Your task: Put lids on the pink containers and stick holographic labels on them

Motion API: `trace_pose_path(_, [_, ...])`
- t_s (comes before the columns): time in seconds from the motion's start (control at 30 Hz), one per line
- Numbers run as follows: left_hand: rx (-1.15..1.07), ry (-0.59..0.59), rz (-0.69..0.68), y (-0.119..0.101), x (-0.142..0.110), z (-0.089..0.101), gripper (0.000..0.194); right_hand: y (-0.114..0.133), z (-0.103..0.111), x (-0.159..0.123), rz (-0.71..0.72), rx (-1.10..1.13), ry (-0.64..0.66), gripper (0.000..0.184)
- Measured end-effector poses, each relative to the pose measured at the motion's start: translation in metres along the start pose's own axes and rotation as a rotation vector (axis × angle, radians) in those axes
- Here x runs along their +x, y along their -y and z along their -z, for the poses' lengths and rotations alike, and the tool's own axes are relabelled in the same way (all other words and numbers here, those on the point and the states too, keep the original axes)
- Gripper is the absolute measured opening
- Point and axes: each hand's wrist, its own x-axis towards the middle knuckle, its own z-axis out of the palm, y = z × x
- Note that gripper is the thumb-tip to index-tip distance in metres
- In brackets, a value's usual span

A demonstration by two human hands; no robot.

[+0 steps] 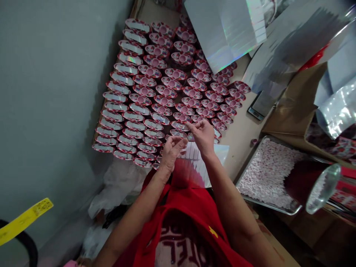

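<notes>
Rows of small containers (167,92) with oval, pink-and-red patterned tops stand close together on the table. Many in the front and left rows carry a shiny silvery strip label (135,126) across the top; others show a round pink centre. Over the front rows, my right hand (204,136) pinches thumb and forefinger together at a container top; whatever lies between the tips is too small to make out. My left hand (171,154) is just left and nearer, its fingers drawn together beside a silvery sheet of strips (200,159). What it holds is unclear.
Larger iridescent sheets (228,29) lie over the back rows. To the right are a small digital scale (261,105), an open cardboard box (292,104) and a metal tray (244,171) of pinkish-white bits with a dark red cup (303,181) in it. A wall (55,92) rises at left.
</notes>
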Motion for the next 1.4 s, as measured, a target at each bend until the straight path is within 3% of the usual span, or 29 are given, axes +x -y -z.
trace_pose_path(0.13, [0.015, -0.077, -0.015, -0.001, 0.011, -0.009, 0.059, 0.002, -0.001, -0.003, 0.039, -0.028, 0.002, 0.046])
trace_pose_path(0.33, [0.053, -0.022, 0.016, -0.006, 0.023, -0.003, 0.046, 0.003, 0.004, -0.004, 0.0, 0.143, 0.067, 0.048])
trace_pose_path(0.5, [0.073, 0.024, 0.038, -0.009, 0.027, -0.002, 0.048, 0.006, 0.012, -0.003, -0.04, 0.282, 0.147, 0.056])
trace_pose_path(0.7, [0.066, -0.052, 0.072, -0.012, 0.021, -0.001, 0.061, 0.008, 0.014, -0.004, 0.062, 0.121, 0.04, 0.052])
trace_pose_path(0.83, [0.126, 0.007, 0.05, -0.015, 0.017, -0.001, 0.06, 0.008, 0.007, -0.006, 0.108, 0.025, 0.024, 0.047])
trace_pose_path(0.97, [0.158, 0.041, -0.001, -0.013, 0.02, 0.0, 0.05, 0.01, 0.009, -0.009, 0.034, 0.093, 0.097, 0.047])
trace_pose_path(1.07, [0.191, 0.028, -0.031, -0.011, 0.025, 0.007, 0.044, 0.003, 0.022, -0.009, -0.075, 0.245, 0.237, 0.049])
trace_pose_path(1.17, [0.271, -0.022, -0.098, -0.017, 0.03, 0.013, 0.035, -0.01, 0.031, -0.007, -0.166, 0.379, 0.315, 0.057])
trace_pose_path(1.27, [0.526, -0.092, -0.292, -0.032, 0.041, 0.011, 0.02, -0.019, 0.024, 0.001, -0.192, 0.396, 0.135, 0.049])
trace_pose_path(1.4, [0.974, -0.229, -0.638, -0.056, 0.068, -0.001, 0.014, -0.015, -0.003, 0.021, -0.079, 0.233, -0.105, 0.038])
